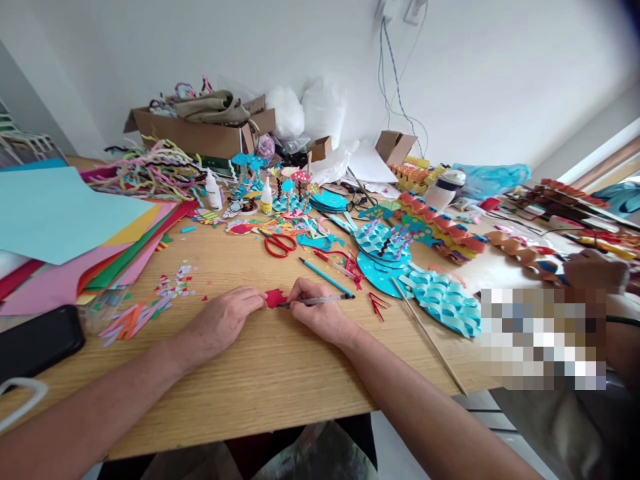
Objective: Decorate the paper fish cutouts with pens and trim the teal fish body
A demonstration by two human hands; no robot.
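Red paper piece: a small, jagged-edged scrap (275, 298) on the wooden table (225, 407), between the two hands
Left hand: (227, 320) fingertips closed on the scrap's left edge
Right hand: (320, 313) wrapped around a clear-barrelled pen (326, 299), its tip at the scrap's lower right edge
Just beyond: a blue pen or pencil (320, 273) lying slantwise; red-handled scissors (280, 245); red strips (379, 305) right of the pen
Left side: scattered paper bits (175, 283); a stack of coloured sheets (60, 207); a black phone (40, 340)
Right side: a wooden stick (429, 337) beside woven light-blue paper (445, 300); a co-worker's hand (595, 270), its grip unclear
Back: two glue bottles (213, 193); a filled cardboard box (190, 133) near the wall (225, 47)
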